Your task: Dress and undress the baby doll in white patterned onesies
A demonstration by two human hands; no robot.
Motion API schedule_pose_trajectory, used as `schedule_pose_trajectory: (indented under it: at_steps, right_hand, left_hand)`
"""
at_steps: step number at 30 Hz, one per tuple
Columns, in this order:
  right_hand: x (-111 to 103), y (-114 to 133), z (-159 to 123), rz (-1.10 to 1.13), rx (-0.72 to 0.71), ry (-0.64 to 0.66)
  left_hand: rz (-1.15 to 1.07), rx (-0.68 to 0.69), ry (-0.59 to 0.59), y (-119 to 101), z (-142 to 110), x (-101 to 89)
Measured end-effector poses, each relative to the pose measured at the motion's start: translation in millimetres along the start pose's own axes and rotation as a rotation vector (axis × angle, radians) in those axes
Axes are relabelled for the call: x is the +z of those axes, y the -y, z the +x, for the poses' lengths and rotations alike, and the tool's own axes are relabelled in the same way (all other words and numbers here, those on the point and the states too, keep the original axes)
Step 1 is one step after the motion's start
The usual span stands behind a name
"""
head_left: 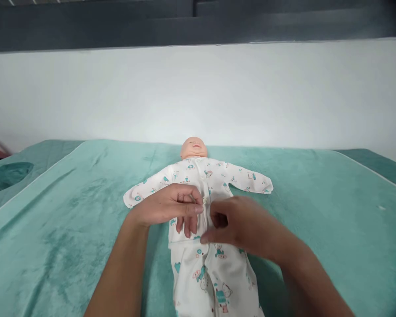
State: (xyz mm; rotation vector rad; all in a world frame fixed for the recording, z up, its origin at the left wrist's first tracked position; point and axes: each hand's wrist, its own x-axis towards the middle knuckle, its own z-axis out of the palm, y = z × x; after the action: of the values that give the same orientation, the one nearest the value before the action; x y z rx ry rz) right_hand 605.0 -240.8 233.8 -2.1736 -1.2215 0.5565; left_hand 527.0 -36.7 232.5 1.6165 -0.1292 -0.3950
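A baby doll [194,147] lies on its back, dressed in a white printed baby shirt [186,169] with long sleeves spread to both sides. White printed baby pants [198,281] cover its legs. Over the shirt's belly, my left hand [176,207] pinches the front edge between thumb and index finger, just beside a button [205,200]. The other left fingers hang loosely over the fabric. My right hand [240,224] hovers at the other side of the front opening, blurred by motion. Its thumb stands apart from the curled fingers, and I see nothing between them.
A green plush cover [86,220] spreads under the doll. Behind its far edge rises a white wall [198,92] with a dark band [119,26] above. At the far left lies a darker green piece of fabric with a rounded opening [8,176].
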Motion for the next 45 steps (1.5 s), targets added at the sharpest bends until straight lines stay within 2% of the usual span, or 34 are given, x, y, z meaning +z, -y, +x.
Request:
schedule_pose_trajectory:
  at_steps: [2, 5, 7, 10, 13, 16, 18, 21, 22, 24, 27, 29, 30, 32, 35, 36, 38, 40, 42, 45]
  right_hand:
    - [9.8, 5.8, -9.1, -0.213, -0.03, -0.075]
    - [25.4, 4.3, -20.1, -0.333, -0.082, -0.168]
    - [31.3, -2.9, -28.3, -0.297, -0.168, -0.247]
    - [32.3, -16.7, -43.0, -0.135, -0.355, -0.432]
    - [30.0, -25.6, -53.0, 0.033, -0.498, -0.526]
    - [29.7, -26.1, -53.3, 0.108, -0.545, -0.44]
    - [30.7, -24.7, -50.8, 0.116, -0.551, -0.341]
    - [32.3, -27.5, -48.4, 0.225, -0.529, -0.266]
    - [32.7, -30.6, -47.5, 0.294, -0.49, -0.294]
    - [33.1, -40.4, -43.1, 0.399, -0.343, -0.457]
    - [34.2, -61.8, -26.1, 0.293, -0.107, -0.761]
    - [34.5, -79.7, -10.2, 0.059, -0.106, -0.816]
    - [33.6, -89.7, -2.8, -0.076, -0.116, -0.781]
    - [27.7, -111.6, 7.8, -0.307, -0.065, -0.63]
    - [7.7, -146.0, 9.5, -0.53, 0.071, -0.476]
    - [-0.7, -156.7, 6.9, -0.545, 0.139, -0.477]
    - [-16.5, -174.8, -0.2, -0.492, 0.28, -0.541]
    - [-27.6, -185.6, -6.7, -0.447, 0.331, -0.599]
    - [-32.1, -186.8, -10.5, -0.421, 0.326, -0.653]
    - [-26.3, -170.1, -12.7, -0.391, 0.308, -0.765]
  left_hand:
    - [-0.011, 0.018, -0.06, 0.3, -0.2, -0.4]
    - [-0.017, 0.058, -0.135, 0.9, 0.6, 0.2]
    - [-0.022, 0.075, -0.147, 1.9, 1.2, 0.3]
    - [-0.052, 0.108, -0.169, 4.8, 3.6, 0.4]
    - [-0.108, 0.236, -0.279, 8.8, 10.5, 1.9]
    - [-0.136, 0.441, -0.559, 12.2, 19.6, 3.2]
    - [-0.106, 0.502, -0.801, 14.2, 23.9, 1.4]
    - [-0.017, 0.436, -1.173, 19.1, 26.6, -7.7]
    - [0.028, 0.391, -1.269, 21.9, 27.3, -12.0]
    - [0.158, 0.303, -1.388, 29.6, 29.6, -20.6]
    - [0.441, 0.243, -1.397, 45.6, 35.7, -28.4]
    - [0.672, 0.198, -1.32, 58.6, 36.6, -28.2]
    - [0.801, 0.16, -1.267, 65.6, 34.2, -27.0]
    - [1.066, 0.066, -1.165, 80.3, 21.2, -24.6]
    - [1.347, -0.067, -1.088, 101.5, -16.0, -26.4]
    - [1.372, -0.134, -1.08, 107.2, -30.2, -28.5]
    - [1.344, -0.311, -1.137, 114.8, -55.2, -33.2]
    - [1.318, -0.399, -1.16, 116.8, -70.9, -35.8]
    - [1.289, -0.368, -1.208, 114.0, -76.5, -35.2]
    - [1.216, -0.258, -1.331, 106.4, -75.7, -29.3]
